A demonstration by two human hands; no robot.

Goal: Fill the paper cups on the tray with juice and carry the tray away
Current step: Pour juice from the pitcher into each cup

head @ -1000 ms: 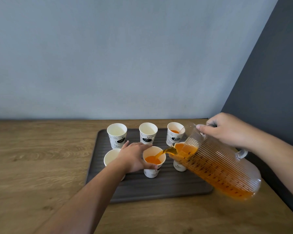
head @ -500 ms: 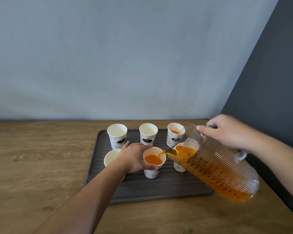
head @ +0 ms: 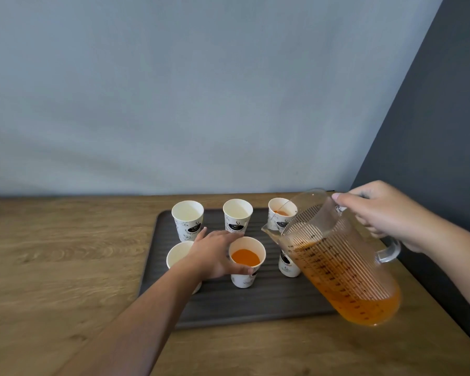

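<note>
**Now the jug is tipped, no juice is running**

I see my left hand (head: 217,253) with fingers wrapped around the middle front cup (head: 247,263), which has juice in it. My right hand (head: 383,213) grips the jug (head: 339,267) handle, fingers closed. Six cups stand on the dark tray (head: 255,305) near the counter's (head: 65,267) back right corner.

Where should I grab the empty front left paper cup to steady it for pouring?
Take the front left cup around its side wall just below the rim, coming from the left. It stands upright with an open mouth, and the left hand holding the filled cup crowds its right side.
</note>
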